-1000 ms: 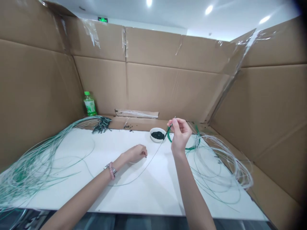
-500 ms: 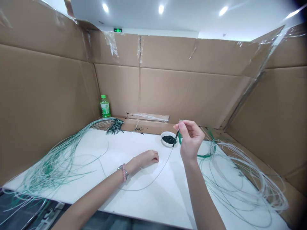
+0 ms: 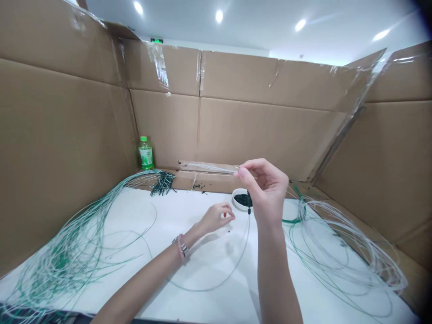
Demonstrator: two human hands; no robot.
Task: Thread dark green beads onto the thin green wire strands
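Your right hand (image 3: 265, 191) pinches a thin, pale green wire (image 3: 248, 234) between thumb and fingertips, raised above the table. From that pinch the wire drops past a short dark stretch (image 3: 249, 209) (too small to make out the pieces on it), then curves down and sweeps in a loose loop across the white surface. Your left hand (image 3: 216, 218) sits loosely curled just left of the wire, holding nothing you can clearly see. Just behind your right hand, a small white bowl (image 3: 239, 198) holds a heap of little black pieces (image 3: 242, 200).
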